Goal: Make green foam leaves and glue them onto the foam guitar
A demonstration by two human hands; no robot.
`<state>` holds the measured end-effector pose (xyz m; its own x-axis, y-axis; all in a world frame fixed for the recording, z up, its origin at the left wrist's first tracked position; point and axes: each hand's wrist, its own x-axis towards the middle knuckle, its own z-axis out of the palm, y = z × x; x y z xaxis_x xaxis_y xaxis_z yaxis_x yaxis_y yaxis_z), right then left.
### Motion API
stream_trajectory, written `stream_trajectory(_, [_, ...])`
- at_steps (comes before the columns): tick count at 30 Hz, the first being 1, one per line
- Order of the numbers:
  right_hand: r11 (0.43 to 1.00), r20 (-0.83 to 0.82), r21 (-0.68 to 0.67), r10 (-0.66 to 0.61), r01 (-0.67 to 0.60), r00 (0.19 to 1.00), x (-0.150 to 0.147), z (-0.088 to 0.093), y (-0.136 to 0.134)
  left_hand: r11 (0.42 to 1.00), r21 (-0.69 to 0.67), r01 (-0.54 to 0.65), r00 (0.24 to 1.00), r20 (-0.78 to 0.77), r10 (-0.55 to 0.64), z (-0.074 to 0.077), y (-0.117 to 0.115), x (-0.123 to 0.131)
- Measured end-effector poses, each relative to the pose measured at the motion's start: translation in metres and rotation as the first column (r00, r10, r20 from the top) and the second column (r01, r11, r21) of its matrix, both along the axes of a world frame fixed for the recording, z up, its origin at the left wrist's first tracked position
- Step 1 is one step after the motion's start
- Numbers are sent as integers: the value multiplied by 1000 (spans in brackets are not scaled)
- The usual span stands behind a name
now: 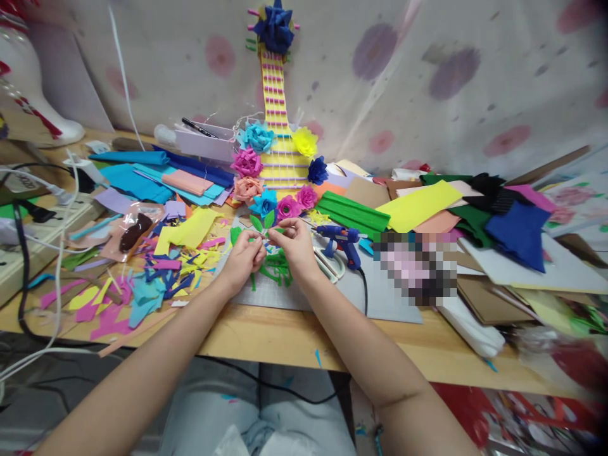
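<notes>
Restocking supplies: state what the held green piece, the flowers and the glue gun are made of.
Green piece, pinched by left hand and right hand: probably matte foam or felt sheet, cleanly cut edges. Flowers: seemingly the same sheet, rolled, dull. Glue gun: blue moulded plastic, smooth-looking.

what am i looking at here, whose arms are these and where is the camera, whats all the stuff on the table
There is no machine here. The single picture comes from a camera worn on a person's head, looking down, so the two bare arms are that person's own. The left hand and right hand together pinch a small green leaf sprig over a grey mat on a wooden table. Behind stands a yellow paper guitar ringed with paper flowers. A blue glue gun lies just right of the hands, colourful paper scraps to the left, and stacked craft sheets to the right.
</notes>
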<state>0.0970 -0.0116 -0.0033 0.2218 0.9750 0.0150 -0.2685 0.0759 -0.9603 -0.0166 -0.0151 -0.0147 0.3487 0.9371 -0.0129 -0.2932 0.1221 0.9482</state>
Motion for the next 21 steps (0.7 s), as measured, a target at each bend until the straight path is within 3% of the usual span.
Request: stream_trajectory(21, [1000,-22,8,6,-6,1000,2,-4,2,1000,-3,-20,1000,1,20,-1,0,1])
